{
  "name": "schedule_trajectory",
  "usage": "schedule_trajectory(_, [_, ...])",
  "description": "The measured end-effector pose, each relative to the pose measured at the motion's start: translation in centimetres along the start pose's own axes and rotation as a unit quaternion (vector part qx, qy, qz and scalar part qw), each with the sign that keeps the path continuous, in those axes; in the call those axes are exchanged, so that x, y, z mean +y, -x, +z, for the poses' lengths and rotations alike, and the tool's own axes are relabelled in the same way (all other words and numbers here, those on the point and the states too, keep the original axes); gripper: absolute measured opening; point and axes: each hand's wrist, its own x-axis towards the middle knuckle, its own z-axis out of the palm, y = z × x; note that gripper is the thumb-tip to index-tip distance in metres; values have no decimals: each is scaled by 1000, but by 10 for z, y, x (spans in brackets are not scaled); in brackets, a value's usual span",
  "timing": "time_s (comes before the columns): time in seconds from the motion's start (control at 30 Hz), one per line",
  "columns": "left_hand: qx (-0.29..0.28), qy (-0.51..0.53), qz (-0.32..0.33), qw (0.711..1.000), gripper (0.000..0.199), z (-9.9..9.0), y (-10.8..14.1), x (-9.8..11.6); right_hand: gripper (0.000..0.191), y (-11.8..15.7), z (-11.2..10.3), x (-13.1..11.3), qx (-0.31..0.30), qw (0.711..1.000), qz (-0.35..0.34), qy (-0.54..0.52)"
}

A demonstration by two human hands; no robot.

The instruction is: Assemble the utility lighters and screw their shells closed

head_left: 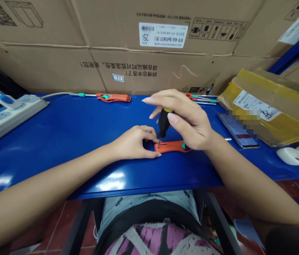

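Observation:
An orange long-nosed lighter [174, 146] with a green trigger part lies flat on the blue table, its metal tube pointing right. My left hand [134, 143] pinches the lighter's left end between thumb and fingers, steadying it against the tabletop. Wrapped around a black and yellow screwdriver [164, 124], my right hand [190, 118] keeps the tool almost upright. The screwdriver's tip meets the lighter near its left end; any screw there is too small to make out. My right hand covers part of the lighter's trigger side.
Another orange lighter [116, 97] lies at the table's back edge, with several more [205, 100] behind my right hand. A power strip [11, 113] stands left. On the right are a phone [238, 131], a taped parcel [279, 106] and a white object [291, 156]. Cardboard boxes [67, 71] wall the back.

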Motion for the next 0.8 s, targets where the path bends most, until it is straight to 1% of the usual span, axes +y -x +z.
schedule_trajectory(0.07, [0,2,1,1000,27,0,0,0,39,1,1,0,-5,1000,2,-5])
schedule_trajectory(0.13, [8,0,-3,1000,27,0,0,0,36,1,2,2,5,1000,-8,10])
schedule_trajectory(0.23, [12,-7,-10,1000,26,1,1,1,40,1,-1,3,-2,1000,-14,17])
schedule_trajectory(0.33, [2,-3,-5,1000,26,0,0,1,48,0,-4,-2,-37,999,12,-22])
schedule_trajectory(0.4, [-4,0,-4,1000,27,0,0,0,49,0,-3,-5,-44,998,28,-34])
schedule_trajectory(0.47, [-6,-4,-18,1000,29,0,0,-1,45,0,-1,-6,-28,999,28,-17])
schedule_trajectory(0.57, [-3,-6,-39,999,31,1,0,-1,40,1,3,-3,5,1000,-3,11])
schedule_trajectory(0.67, [-6,6,-24,1000,30,0,0,0,37,0,3,-3,7,1000,-21,-4])
schedule_trajectory(0.8, [-12,13,-9,1000,29,-1,0,0,37,-2,2,-11,2,999,-5,-34])
